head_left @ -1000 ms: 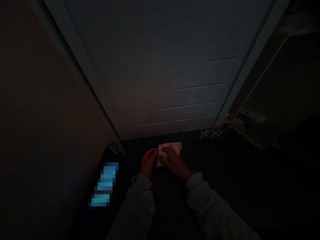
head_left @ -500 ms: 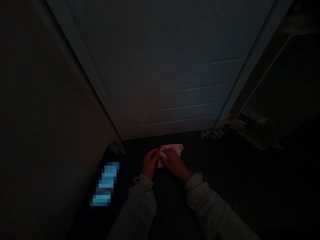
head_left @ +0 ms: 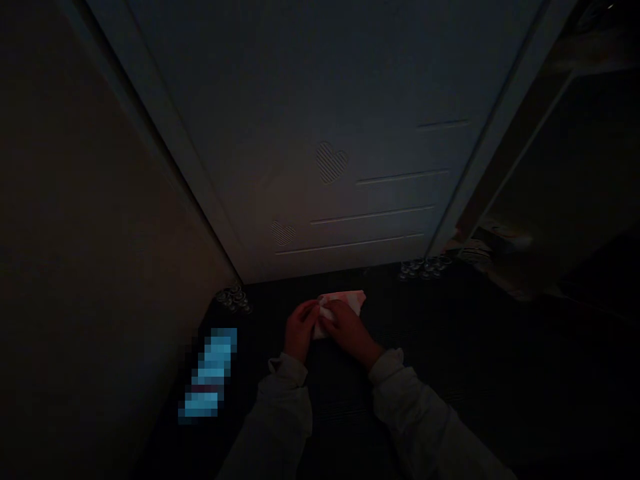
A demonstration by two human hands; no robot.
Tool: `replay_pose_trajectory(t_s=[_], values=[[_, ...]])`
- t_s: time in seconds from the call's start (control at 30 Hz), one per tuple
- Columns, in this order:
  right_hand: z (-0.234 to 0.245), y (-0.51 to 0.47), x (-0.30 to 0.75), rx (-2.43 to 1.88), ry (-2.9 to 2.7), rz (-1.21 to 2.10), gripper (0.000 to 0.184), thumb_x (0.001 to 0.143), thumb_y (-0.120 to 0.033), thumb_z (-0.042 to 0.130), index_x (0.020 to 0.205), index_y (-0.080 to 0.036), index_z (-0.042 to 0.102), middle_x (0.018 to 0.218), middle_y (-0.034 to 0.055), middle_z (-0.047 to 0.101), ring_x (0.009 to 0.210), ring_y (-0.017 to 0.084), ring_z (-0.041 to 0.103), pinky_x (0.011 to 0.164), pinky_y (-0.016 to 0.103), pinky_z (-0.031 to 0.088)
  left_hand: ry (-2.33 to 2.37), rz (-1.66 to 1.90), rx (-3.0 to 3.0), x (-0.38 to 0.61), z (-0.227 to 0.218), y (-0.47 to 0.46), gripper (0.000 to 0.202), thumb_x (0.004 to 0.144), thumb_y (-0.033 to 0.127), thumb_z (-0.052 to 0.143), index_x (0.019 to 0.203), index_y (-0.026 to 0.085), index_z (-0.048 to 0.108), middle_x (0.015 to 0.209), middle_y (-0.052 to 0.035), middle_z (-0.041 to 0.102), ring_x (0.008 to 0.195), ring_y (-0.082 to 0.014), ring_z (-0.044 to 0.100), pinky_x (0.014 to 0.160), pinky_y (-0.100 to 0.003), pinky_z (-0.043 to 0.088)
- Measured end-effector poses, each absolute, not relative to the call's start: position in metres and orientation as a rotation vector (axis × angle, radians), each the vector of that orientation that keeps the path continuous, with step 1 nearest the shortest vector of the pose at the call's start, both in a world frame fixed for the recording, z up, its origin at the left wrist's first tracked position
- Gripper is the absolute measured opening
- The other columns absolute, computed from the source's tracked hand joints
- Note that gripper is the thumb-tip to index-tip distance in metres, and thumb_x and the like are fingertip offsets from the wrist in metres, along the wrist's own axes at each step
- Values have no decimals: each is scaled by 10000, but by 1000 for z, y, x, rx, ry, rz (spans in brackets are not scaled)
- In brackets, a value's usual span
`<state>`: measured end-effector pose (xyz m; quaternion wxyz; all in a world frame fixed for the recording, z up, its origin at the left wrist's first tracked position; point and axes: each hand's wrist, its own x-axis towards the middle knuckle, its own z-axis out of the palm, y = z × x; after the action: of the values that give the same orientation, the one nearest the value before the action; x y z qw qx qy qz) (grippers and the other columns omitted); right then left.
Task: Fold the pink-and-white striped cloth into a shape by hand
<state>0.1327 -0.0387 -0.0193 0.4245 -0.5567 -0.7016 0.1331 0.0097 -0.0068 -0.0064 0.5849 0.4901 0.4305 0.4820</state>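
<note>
The scene is very dark. A small white and pink piece of paper or cloth [head_left: 345, 303] lies on a dark surface close to a pale door. My left hand [head_left: 299, 329] pinches its left edge with curled fingers. My right hand [head_left: 347, 329] lies over its middle, fingers bent and pressing on it. Both arms wear light long sleeves and reach in from the bottom of the view.
A pale door [head_left: 325, 133] with heart marks stands just behind the hands. A glowing blue screen [head_left: 209, 373] lies to the left. Small shiny clusters sit at the door's left corner [head_left: 233, 298] and right corner [head_left: 424, 267]. Cluttered shelving [head_left: 493, 243] is at right.
Both hands have stayed on the white and pink piece with only slight shifts of the fingers. The view has drifted a little.
</note>
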Motion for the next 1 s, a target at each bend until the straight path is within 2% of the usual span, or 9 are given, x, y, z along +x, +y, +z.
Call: replay_pose_trajectory(t_s=[0.23, 0.47, 0.6, 0.73, 1.0], values=[[-19, -39, 133, -1431, -1765, 279, 235, 765, -217, 499, 985, -147, 543, 968, 92, 579, 927, 205, 510, 840, 369, 397, 1015, 1137, 1157, 10, -6, -7, 289, 620, 299, 650, 867, 149, 629, 929, -73, 649, 884, -193, 575, 769, -287, 428], [-16, -40, 134, -1453, -1801, 284, 272, 759, -293, 527, 993, -158, 560, 967, 99, 598, 940, 222, 525, 823, 376, 394, 1025, 1130, 1086, 8, -12, -4, 350, 637, 358, 632, 922, 156, 609, 922, -70, 636, 760, -157, 577, 644, -251, 442], [-18, -40, 134, -1490, -1798, 316, 269, 733, -226, 542, 994, -165, 565, 945, 89, 617, 901, 216, 551, 791, 350, 407, 1066, 1118, 1120, 9, -10, -5, 351, 617, 375, 643, 885, 150, 623, 857, -61, 641, 685, -140, 561, 606, -243, 434], [-17, -40, 134, -1480, -1787, 315, 346, 699, -150, 542, 1044, -169, 532, 1026, 84, 600, 954, 216, 537, 827, 342, 394, 1083, 1136, 1179, 10, -5, -7, 335, 616, 374, 642, 859, 143, 633, 829, -56, 637, 675, -134, 545, 609, -239, 424], [-8, -41, 131, -1473, -1672, 379, 333, 704, -210, 566, 1032, -181, 518, 958, 75, 618, 885, 208, 556, 771, 334, 409, 1117, 1244, 1165, 8, -8, -4, 362, 630, 402, 628, 879, 140, 625, 778, -40, 612, 642, -117, 512, 599, -230, 396]])
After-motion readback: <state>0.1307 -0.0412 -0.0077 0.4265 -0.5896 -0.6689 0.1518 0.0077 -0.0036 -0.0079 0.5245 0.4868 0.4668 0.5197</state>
